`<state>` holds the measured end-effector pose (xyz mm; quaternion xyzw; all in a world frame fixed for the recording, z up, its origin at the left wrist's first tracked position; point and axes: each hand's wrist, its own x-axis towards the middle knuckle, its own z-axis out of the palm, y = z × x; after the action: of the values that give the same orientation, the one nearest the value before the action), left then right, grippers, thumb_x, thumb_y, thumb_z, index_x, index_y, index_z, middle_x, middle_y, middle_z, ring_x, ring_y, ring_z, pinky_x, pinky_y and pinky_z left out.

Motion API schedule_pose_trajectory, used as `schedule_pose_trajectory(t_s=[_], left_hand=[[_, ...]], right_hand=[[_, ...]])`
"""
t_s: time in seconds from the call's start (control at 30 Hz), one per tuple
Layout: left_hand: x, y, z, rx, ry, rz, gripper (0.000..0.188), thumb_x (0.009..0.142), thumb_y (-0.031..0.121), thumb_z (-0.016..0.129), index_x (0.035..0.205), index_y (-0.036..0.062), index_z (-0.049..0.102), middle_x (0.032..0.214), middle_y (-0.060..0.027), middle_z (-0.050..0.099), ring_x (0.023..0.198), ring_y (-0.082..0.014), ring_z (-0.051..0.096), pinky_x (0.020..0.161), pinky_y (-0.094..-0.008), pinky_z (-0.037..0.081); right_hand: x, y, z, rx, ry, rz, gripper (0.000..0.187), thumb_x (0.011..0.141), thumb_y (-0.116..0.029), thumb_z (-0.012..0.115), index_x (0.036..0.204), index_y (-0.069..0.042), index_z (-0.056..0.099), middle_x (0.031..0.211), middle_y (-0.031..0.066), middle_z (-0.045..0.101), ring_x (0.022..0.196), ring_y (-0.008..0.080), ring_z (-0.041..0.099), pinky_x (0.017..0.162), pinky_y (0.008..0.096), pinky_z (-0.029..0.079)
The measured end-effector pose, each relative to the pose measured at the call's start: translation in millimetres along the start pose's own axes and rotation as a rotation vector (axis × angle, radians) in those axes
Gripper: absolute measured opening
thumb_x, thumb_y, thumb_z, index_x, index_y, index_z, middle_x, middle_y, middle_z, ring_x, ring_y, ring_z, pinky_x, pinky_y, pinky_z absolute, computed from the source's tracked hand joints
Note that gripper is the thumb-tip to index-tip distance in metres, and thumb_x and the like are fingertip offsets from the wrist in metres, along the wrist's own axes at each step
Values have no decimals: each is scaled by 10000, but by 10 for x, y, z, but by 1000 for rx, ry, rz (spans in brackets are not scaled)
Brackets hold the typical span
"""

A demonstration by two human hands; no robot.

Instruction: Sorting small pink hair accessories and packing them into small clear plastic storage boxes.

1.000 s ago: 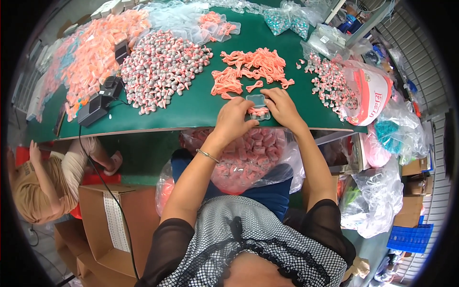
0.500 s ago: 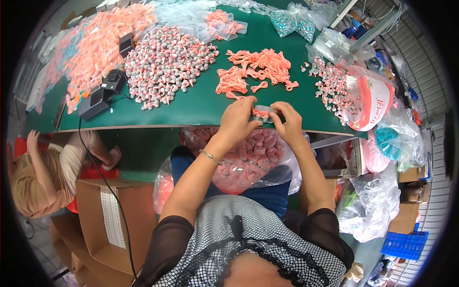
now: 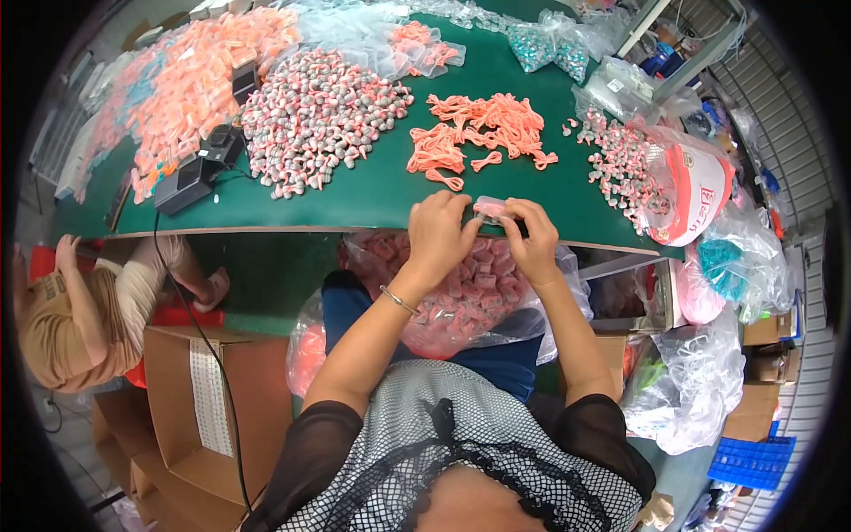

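One small clear case (image 3: 490, 205) is gripped between the fingers (image 3: 522, 210) of the left hand (image 3: 441, 232) and right hand (image 3: 534, 239), at six o'clock from the orange cords (image 3: 501, 127). If squeezed unevenly, it could be flipped off the green counter (image 3: 355, 204), whose edge is nearby.

A wide fisheye camera on the person's head looks down and forward, with the shirt (image 3: 399, 399) close below it, filling the bottom middle. Farther out, the left hand (image 3: 439, 232) and right hand (image 3: 534, 241) show near the centre, at the near edge of the table (image 3: 355, 199), whose far side recedes toward the top.
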<state>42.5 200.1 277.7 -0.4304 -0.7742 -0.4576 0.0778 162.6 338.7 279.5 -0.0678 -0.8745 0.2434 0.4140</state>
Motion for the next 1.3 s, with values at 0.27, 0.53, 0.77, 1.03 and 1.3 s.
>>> schedule_pose_trajectory(t_s=[0.27, 0.53, 0.77, 1.03, 1.3], left_hand=[[-42, 60, 65, 77, 3, 29, 201, 760, 205, 739, 917, 87, 698, 791, -49, 603, 779, -257, 590, 682, -411, 390], [-165, 123, 118, 204, 146, 173, 190, 791, 201, 684, 939, 81, 670, 761, -22, 530, 756, -226, 546, 686, -401, 379], [-329, 163, 6, 304, 84, 193, 341, 781, 217, 698, 1092, 84, 654, 899, -42, 538, 833, -229, 533, 717, -377, 375], [154, -121, -165, 31, -196, 430, 458, 768, 155, 725, 1207, 92, 612, 1148, -93, 598, 999, -288, 576, 818, -383, 451], [-79, -138, -219, -48, -184, 428, 379, 770, 165, 739, 1112, 41, 633, 1057, -92, 629, 941, -280, 600, 803, -388, 476]], right_hand=[[-4, 4, 14, -4, 25, 7, 167, 794, -20, 730, 942, -20, 651, 963, 141, 682, 890, 293, 676, 765, 357, 551], [-15, -15, 24, -13, 41, -38, 161, 780, -13, 736, 919, -28, 656, 943, 133, 684, 900, 295, 679, 788, 367, 551], [-46, -5, 60, -19, 18, -77, 171, 767, -11, 741, 912, -36, 654, 919, 119, 679, 917, 303, 675, 815, 385, 549], [-12, -8, -16, -39, -51, -149, 259, 742, 4, 735, 984, -26, 645, 1007, 136, 654, 1009, 339, 637, 880, 415, 526], [-109, -118, -50, -24, -170, -183, 337, 761, 8, 727, 1086, -33, 648, 1042, 137, 634, 977, 315, 626, 827, 380, 524]])
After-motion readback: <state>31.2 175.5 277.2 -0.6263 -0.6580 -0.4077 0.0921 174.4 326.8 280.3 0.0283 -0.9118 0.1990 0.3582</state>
